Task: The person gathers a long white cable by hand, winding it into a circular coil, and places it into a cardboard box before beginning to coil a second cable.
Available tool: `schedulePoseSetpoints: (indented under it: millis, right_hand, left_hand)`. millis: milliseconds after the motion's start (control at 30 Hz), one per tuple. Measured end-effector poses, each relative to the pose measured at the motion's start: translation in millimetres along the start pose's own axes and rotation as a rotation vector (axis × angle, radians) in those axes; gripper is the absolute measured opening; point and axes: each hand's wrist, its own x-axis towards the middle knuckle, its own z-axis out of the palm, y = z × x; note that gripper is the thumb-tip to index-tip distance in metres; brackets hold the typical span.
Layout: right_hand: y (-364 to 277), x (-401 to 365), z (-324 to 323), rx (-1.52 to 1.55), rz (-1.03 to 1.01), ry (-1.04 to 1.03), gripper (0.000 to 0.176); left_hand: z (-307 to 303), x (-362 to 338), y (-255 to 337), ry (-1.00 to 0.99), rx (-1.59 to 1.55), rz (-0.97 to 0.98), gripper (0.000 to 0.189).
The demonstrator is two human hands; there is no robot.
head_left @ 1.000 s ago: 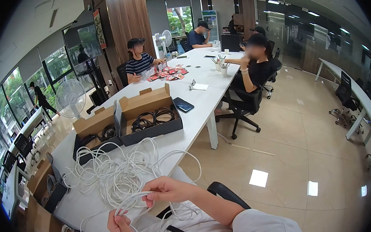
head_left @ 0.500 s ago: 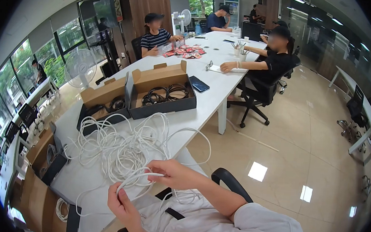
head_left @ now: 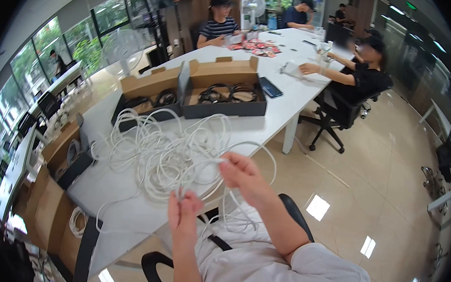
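A tangled heap of white cable (head_left: pixel 163 160) lies across the near part of the white table, and loops of it hang over the edge toward my lap. My left hand (head_left: pixel 184 212) is closed on a strand of this cable at the near side of the heap, its fingers a little blurred. Higher and to the right, my right hand (head_left: pixel 244 177) pinches another stretch of the white cable. Between both hands the cable bends in a loose arc. The cable's ends cannot be made out.
Behind the heap stand two open cardboard boxes, one (head_left: pixel 223 96) holding coiled black cables. A phone (head_left: pixel 270 87) lies beside it. More open boxes (head_left: pixel 70 155) sit at the left, one with a white coil (head_left: pixel 77 221). Other people sit around the far table near red packets (head_left: pixel 256 47).
Both hands have moved right, the right one also upward and away from the left. The strand between them spans a wider gap. The view has shifted, so the boxes appear farther right.
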Motion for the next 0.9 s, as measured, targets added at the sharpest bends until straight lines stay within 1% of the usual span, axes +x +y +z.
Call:
schedulePoseSetpoints:
  millis: [67,100,167,200,267,367,467,567,600,667,700,800,900]
  right_hand:
    - [-3.8,0.6,-3.2,0.05,-0.074,0.08,0.016]
    - [-6.1,0.9,-4.8,0.078,-0.113,0.128,0.019]
    - [-11.0,3.0,-11.6,0.171,-0.2,0.147,0.026]
    - [-13.4,3.6,-15.0,0.216,-0.246,0.162,0.03]
    - [-22.0,1.4,-16.6,0.28,-0.271,0.194,0.036]
    - [-30.3,-2.7,-13.4,0.349,-0.275,0.231,0.039]
    - [-30.6,-6.8,-12.5,0.4,-0.251,0.202,0.039]
    - [-29.8,-7.9,-15.4,0.469,-0.206,0.125,0.039]
    - [-29.4,-8.1,-16.2,0.496,-0.187,0.096,0.039]
    - [-27.9,-7.6,-19.6,0.439,-0.192,0.157,0.038]
    - [-27.4,-6.8,-21.4,0.409,-0.199,0.187,0.038]
    - [-26.3,-5.6,-27.2,0.29,-0.169,0.374,0.038]
    - [-14.6,-2.9,-42.2,0.149,-0.17,0.39,0.039]
  left_hand:
    - [1.2,5.0,-6.8,-0.091,-0.118,-0.049,0.05]
    - [4.6,8.9,-6.8,-0.085,-0.111,-0.115,0.053]
    - [12.0,14.2,-9.0,-0.08,-0.108,-0.243,0.06]
    - [10.0,10.8,-19.4,-0.142,-0.026,-0.228,0.062]
    - [3.2,4.3,-49.0,-0.269,0.137,-0.206,0.066]
    - [10.0,2.7,-67.1,-0.35,-0.045,-0.49,0.069]
    - [9.8,22.1,-65.1,-0.428,0.044,-0.622,0.075]
    - [14.5,45.7,-75.8,-0.351,-0.25,-0.528,0.077]
    - [19.2,52.3,-71.5,-0.325,-0.422,-0.508,0.077]
    - [31.4,63.1,-50.8,-0.276,-0.763,-0.451,0.076]
    - [33.8,66.0,-40.7,-0.251,-0.841,-0.43,0.073]
    - [28.2,69.1,-42.9,-0.296,-0.931,-0.297,0.066]
    - [19.2,68.0,-42.0,-0.327,-0.64,-0.071,0.057]
